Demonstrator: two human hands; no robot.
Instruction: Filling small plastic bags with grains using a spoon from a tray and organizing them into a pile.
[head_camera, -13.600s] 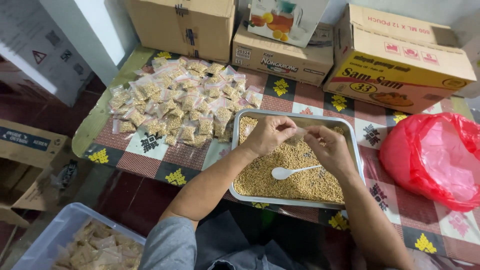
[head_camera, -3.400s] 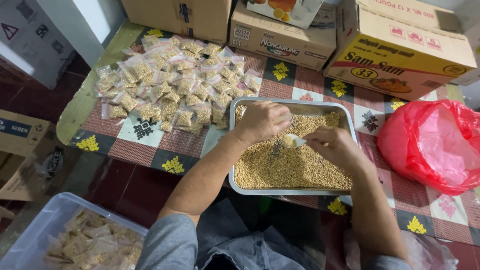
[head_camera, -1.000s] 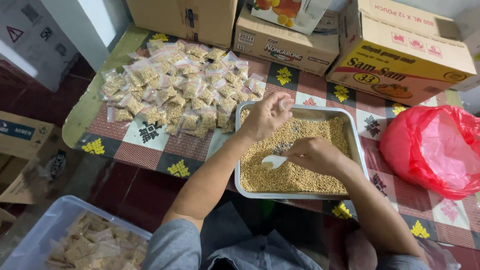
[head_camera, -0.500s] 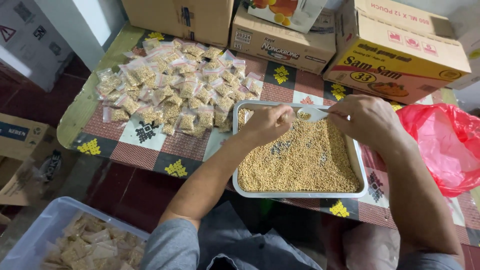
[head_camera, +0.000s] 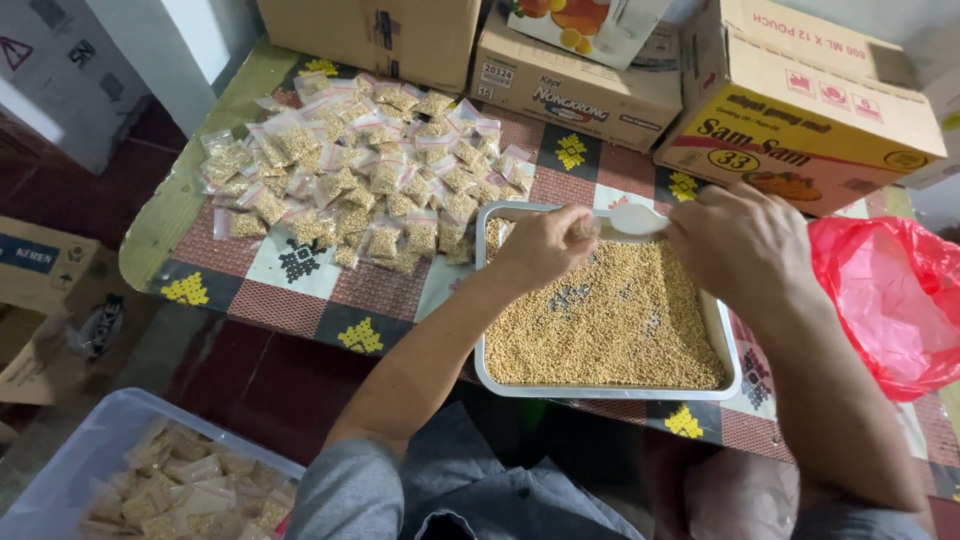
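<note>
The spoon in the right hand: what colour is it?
White; the spoon shows clearly in the head view, held by the right hand.

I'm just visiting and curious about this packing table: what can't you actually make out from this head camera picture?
- Small bag in the left hand: mostly hidden by its fingers.
- White spoon: its handle is covered by the right hand.
- Metal tray: its far rim is hidden behind both hands.
- Red plastic bag: cut off by the right edge; contents hidden.
- Clear bin of packets: cut off by the bottom edge.

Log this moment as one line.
left hand: holds small bag | right hand: holds white spoon at bag | below: tray of grain
</note>
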